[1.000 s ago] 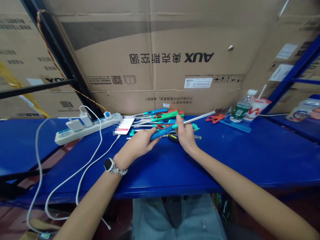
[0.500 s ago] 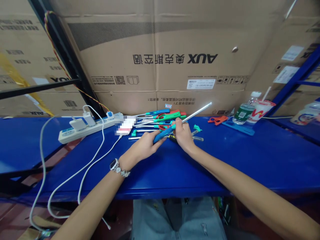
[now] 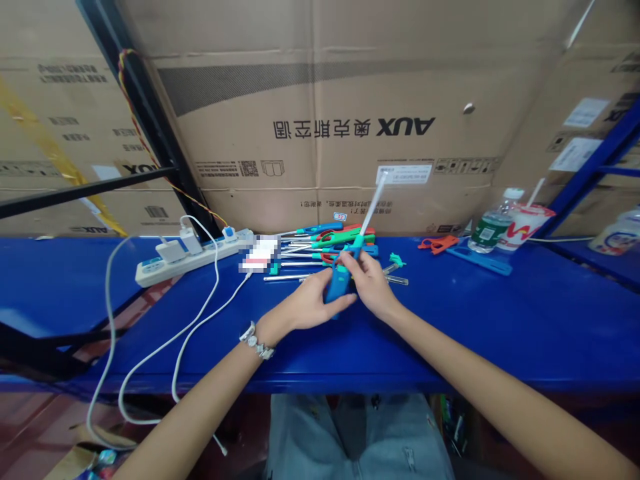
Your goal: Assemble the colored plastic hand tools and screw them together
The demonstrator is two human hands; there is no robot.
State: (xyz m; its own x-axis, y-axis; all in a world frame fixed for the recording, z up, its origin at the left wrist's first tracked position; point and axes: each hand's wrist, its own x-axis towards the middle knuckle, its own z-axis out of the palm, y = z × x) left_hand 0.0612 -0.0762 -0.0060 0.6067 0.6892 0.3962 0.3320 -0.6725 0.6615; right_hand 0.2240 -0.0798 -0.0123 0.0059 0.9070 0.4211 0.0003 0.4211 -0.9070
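Note:
A blue long-neck lighter [image 3: 339,283] with a silver metal tube is held between both hands above the blue table. My left hand [image 3: 311,298] is closed round the lower handle. Closer to the tube, my right hand [image 3: 371,283] grips the top of the handle, near a teal collar. The tube points up and slightly right. Behind the hands lies a pile of similar lighters [image 3: 345,236], with blue, green and red handles and metal tubes mostly pointing left. My hands hide part of the pile.
A white power strip [image 3: 193,261] with plugs and cables lies left, near a blurred-out phone-like object [image 3: 261,255]. At right are an orange plastic piece [image 3: 438,244], a blue flat piece [image 3: 483,261], a bottle [image 3: 486,232] and a cup [image 3: 524,227]. A cardboard box [image 3: 325,80] stands behind.
The lighter has turned from a slant to the right to a more upright position, its broad handle side now showing. Both hands stay on it. The whole view has shifted slightly.

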